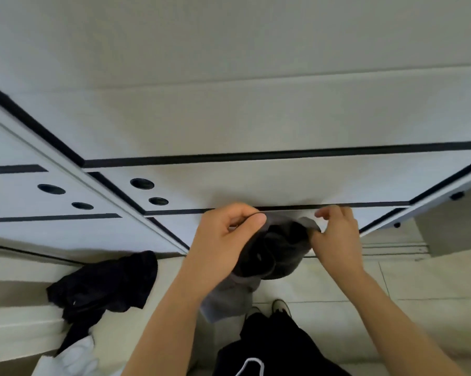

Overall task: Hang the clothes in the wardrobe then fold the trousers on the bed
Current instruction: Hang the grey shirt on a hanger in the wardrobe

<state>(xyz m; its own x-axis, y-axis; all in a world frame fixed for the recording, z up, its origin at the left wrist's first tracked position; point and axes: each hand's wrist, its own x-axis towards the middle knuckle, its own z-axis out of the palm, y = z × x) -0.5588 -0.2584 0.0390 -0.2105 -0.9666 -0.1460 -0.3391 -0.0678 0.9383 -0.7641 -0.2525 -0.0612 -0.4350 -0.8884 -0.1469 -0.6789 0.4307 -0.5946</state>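
I see left hand (223, 240) gripping grey garment (279, 252), right hand (334, 237) pinching its edge; black clothes (104, 286) below-left of left hand.

No text, label, brand, number or sign can be read anywhere (a tiny pale speck on the black garment (104, 289) at eight o'clock is too small to make out, and the grey garment (277, 251) near the centre shows only plain cloth).
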